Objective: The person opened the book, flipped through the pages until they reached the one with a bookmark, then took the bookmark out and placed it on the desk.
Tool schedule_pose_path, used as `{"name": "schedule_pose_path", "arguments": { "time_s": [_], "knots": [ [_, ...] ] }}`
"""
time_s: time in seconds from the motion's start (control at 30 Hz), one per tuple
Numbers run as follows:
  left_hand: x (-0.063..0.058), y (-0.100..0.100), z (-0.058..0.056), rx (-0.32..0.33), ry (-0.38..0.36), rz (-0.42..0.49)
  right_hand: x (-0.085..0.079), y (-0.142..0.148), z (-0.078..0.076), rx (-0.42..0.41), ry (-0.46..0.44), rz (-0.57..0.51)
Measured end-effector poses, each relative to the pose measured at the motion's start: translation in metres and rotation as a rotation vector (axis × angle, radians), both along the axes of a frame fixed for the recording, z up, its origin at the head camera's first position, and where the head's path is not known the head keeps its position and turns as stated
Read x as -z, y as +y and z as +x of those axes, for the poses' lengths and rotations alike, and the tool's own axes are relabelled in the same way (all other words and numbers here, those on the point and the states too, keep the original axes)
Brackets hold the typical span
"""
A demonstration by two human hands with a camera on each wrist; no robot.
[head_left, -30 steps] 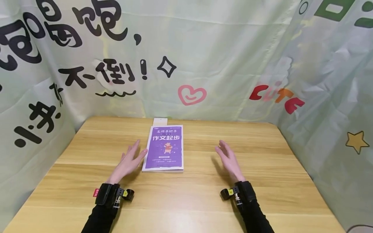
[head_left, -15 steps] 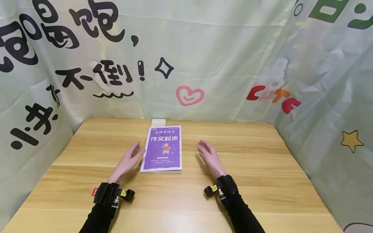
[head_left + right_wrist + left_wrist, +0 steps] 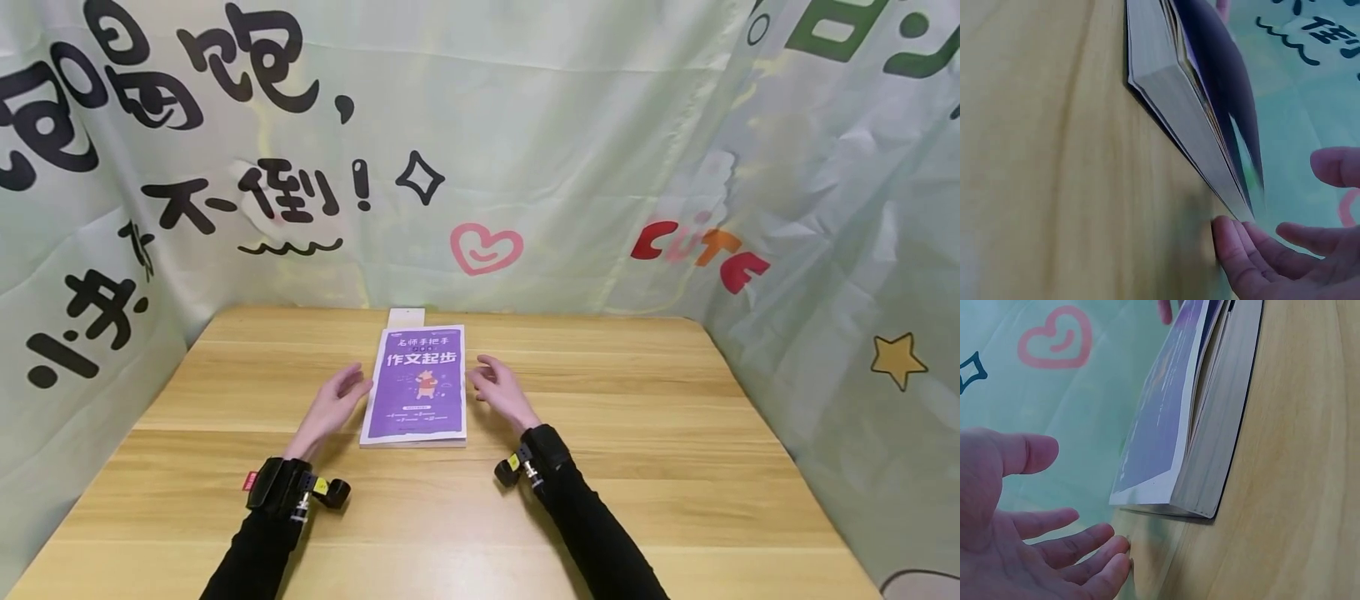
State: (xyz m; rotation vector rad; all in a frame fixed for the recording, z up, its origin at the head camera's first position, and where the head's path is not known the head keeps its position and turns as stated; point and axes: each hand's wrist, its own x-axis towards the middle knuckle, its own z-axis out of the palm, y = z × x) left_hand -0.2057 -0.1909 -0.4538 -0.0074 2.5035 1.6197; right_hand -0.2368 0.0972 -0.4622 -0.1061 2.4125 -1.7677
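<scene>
A thick paperback book (image 3: 417, 385) with a purple cover and a cartoon figure lies flat on the wooden table. My left hand (image 3: 333, 407) is at its left edge, fingers relaxed and apart from each other. In the left wrist view the left hand (image 3: 1029, 531) has its palm turned toward the book (image 3: 1163, 419), thumb spread. On the other side, my right hand (image 3: 504, 392) is close to the right edge. The right wrist view shows the right hand's fingertips (image 3: 1225, 231) right at a corner of the book (image 3: 1179, 94), whose front cover lifts slightly from the pages.
A white flat strip (image 3: 406, 317) sticks out behind the book at the table's back edge. The wooden table (image 3: 637, 417) extends to both sides. A pale green printed curtain (image 3: 585, 167) hangs behind and along the sides.
My right hand has moved left, from well away to beside the book's right edge. The left hand stays near the left edge, its fingers a little more bent. The book stays on the table.
</scene>
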Motion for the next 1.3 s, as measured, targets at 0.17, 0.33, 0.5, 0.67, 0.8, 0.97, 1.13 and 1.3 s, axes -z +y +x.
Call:
{"name": "schedule_pose_path", "arguments": {
  "time_s": [0.17,0.33,0.5,0.67,0.8,0.97,1.13,1.3],
  "knots": [
    [0.006,0.002,-0.007,-0.004,0.025,-0.029,-0.003,-0.009,-0.010,-0.037,0.010,0.194],
    [0.010,0.003,-0.014,0.013,0.037,-0.088,-0.006,-0.014,-0.019,-0.063,0.011,0.326],
    [0.009,0.003,-0.019,0.035,0.033,-0.131,-0.009,-0.016,-0.024,-0.093,0.003,0.419],
    [0.009,0.005,-0.024,0.076,0.026,-0.209,-0.009,-0.019,-0.025,-0.102,0.010,0.497],
    [0.011,0.007,-0.026,0.097,-0.002,-0.242,-0.007,-0.022,-0.025,-0.116,0.019,0.552],
    [0.011,0.008,-0.025,0.097,0.009,-0.270,-0.006,-0.024,-0.026,-0.125,0.024,0.565],
    [0.010,0.009,-0.023,0.075,0.026,-0.266,-0.007,-0.020,-0.027,-0.170,0.042,0.570],
    [0.009,0.012,-0.019,0.069,0.059,-0.279,-0.007,-0.014,-0.023,-0.221,0.025,0.507]
  ]
}}
